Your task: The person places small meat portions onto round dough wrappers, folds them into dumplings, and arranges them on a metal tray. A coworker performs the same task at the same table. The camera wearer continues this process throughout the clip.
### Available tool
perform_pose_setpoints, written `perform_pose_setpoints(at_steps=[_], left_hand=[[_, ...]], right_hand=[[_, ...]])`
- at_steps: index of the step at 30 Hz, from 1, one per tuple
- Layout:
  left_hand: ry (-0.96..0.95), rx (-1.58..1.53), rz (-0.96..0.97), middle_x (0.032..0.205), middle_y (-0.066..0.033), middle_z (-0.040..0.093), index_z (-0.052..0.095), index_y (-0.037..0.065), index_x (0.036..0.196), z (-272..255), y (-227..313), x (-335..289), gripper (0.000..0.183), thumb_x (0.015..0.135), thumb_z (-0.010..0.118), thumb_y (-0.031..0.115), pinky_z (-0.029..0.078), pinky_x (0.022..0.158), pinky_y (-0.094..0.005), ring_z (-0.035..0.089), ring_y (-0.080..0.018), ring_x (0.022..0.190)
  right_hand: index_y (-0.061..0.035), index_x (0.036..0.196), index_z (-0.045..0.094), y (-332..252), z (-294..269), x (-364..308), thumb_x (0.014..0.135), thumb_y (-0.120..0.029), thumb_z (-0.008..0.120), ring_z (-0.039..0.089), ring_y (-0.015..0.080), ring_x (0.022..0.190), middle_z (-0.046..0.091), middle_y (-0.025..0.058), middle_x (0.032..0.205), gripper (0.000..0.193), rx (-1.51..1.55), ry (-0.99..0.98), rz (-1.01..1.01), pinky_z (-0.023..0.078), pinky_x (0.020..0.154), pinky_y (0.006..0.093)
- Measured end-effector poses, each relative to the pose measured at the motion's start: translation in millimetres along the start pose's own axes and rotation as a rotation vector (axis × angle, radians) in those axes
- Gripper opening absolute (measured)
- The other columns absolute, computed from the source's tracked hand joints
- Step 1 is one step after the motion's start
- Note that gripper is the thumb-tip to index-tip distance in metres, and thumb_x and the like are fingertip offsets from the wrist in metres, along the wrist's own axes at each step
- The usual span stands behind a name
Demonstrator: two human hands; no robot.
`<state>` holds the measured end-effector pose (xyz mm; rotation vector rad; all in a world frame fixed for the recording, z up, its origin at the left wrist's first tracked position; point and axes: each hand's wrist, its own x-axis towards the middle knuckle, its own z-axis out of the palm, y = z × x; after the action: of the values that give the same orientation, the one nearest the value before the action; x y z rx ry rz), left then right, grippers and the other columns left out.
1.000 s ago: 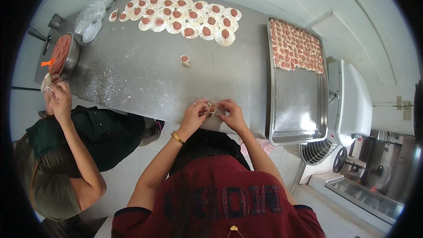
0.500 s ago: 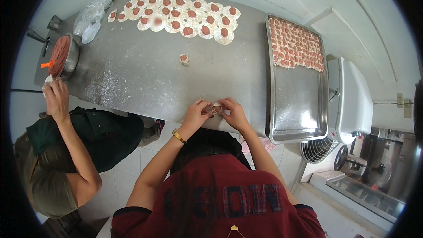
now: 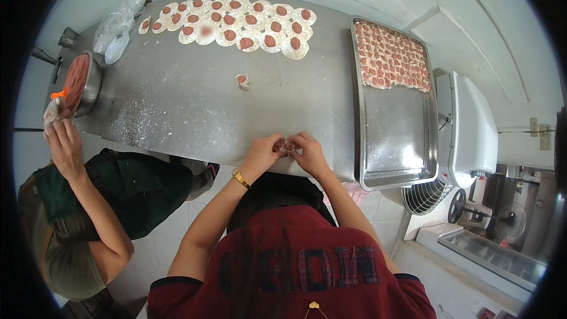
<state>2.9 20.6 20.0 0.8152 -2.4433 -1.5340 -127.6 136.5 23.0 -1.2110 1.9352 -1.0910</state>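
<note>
Close to the table's front edge, my left hand (image 3: 262, 154) and my right hand (image 3: 309, 153) pinch a small dumpling (image 3: 288, 146) from both sides. Its thin wrapper is gathered up round a pink meat filling that shows at the top. A single partly folded dumpling (image 3: 243, 81) lies by itself farther up the table. Along the far edge are several round wrappers (image 3: 293, 47), overlapping, each with a lump of pink meat on it. To my right, rows of finished dumplings (image 3: 392, 53) fill the far part of a metal tray (image 3: 397, 136).
A co-worker's hand (image 3: 65, 145) holds a wrapper beside a steel bowl (image 3: 91, 85) of pink meat with an orange spatula (image 3: 59, 93). A clear plastic bag (image 3: 115, 35) lies behind it. White flour dusts the steel table (image 3: 177, 82). A white mixer (image 3: 469, 124) stands beyond the tray.
My fingers have closed more tightly round the dumpling, and its wrapper is gathered higher about the meat. The co-worker's hand has moved down and left with the wrapper. The view has shifted slightly.
</note>
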Motion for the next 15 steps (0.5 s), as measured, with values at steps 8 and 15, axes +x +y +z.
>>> perform_pose_setpoints(at_steps=[8, 15], left_hand=[[-0.01, 0.068, 0.008, 0.076, -0.013, 0.065, 0.06, 0.003, 0.087, -2.3, 0.1, 1.0, 0.023, 0.072, 0.074, 0.012, 0.051, 0.064, -0.0359, 0.065, -0.0276, 0.071], [0.009, 0.235, 0.066, 0.074, -0.0142, 0.063, 0.058, 0.002, 0.086, 3.3, 2.4, 2.9, 0.027, 0.071, 0.075, 0.016, 0.049, 0.062, -0.0378, 0.063, -0.0288, 0.068]], right_hand=[[-0.004, 0.091, 0.063, -0.9, -0.5, -2.1, 0.068, 0.008, 0.062, 0.062, 0.0309, 0.084, 0.061, 0.0113, 0.09, 0.026, -0.133, 0.077, -0.097, 0.05, 0.072, 0.0366], [-0.0048, 0.093, 0.064, 3.9, 1.7, 1.9, 0.069, 0.008, 0.055, 0.061, 0.0344, 0.084, 0.061, 0.0133, 0.089, 0.029, -0.076, 0.022, -0.127, 0.05, 0.073, 0.0388]])
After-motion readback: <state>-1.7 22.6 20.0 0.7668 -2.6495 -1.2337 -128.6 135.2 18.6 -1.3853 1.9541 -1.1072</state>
